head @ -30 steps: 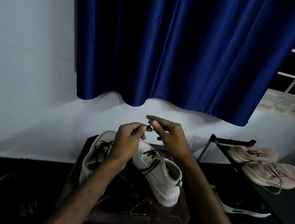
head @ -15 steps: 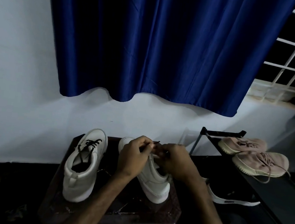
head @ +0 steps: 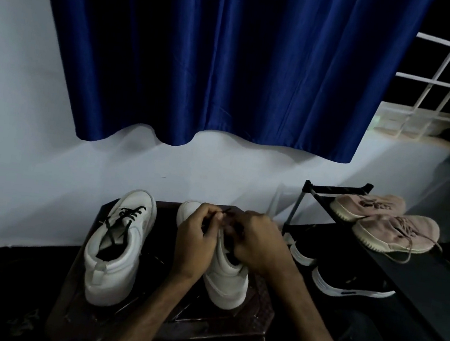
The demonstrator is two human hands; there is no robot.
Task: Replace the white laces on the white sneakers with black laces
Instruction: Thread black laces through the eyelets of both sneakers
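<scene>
Not much to go on tbh: left hand point(head: 195, 240) and right hand point(head: 260, 245) are bare, and both forearms are uncovered right down to the near edge. The light is dim, so finer details like the nails are too murky to make out.

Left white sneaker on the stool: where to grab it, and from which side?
Grip the left white sneaker at its heel collar, coming from the near side and above. The heel faces the camera and the opening gapes upward there, so a thumb could probably go inside with the fingers behind the heel. The black laces cross the front half, and the toe points away.
</scene>
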